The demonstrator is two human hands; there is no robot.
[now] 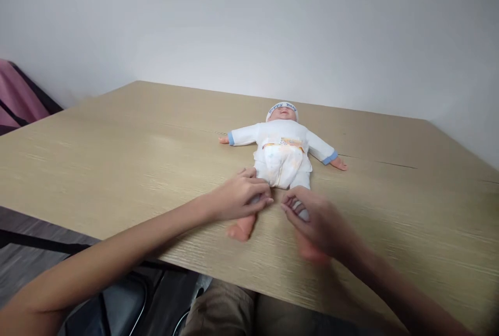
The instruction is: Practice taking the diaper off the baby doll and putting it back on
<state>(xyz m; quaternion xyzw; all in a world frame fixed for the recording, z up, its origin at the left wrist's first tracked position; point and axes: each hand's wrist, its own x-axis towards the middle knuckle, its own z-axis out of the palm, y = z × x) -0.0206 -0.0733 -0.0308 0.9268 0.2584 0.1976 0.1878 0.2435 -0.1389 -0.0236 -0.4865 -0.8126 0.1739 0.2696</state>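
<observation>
A baby doll (286, 129) lies on its back, head away from me and legs toward me, arms spread. It wears a white top with blue cuffs, a white cap (282, 105) with blue lettering, and white trousers (301, 179). Over its front sits a white diaper (281, 162) with an orange-yellow printed waistband. My left hand (244, 195) is closed over one trouser leg near the knee. Across the other leg, my right hand (317, 216) has its fingers curled round the white cloth, slightly blurred. Both bare feet of the doll stick out below my hands.
The light wood table (117, 170) has a seam running across it behind the doll. A pale wall (234, 24) stands behind the table. Pink cloth (19, 94) shows at the far left. Below the near edge are a dark chair (113, 305) and my brown trousers (222, 310).
</observation>
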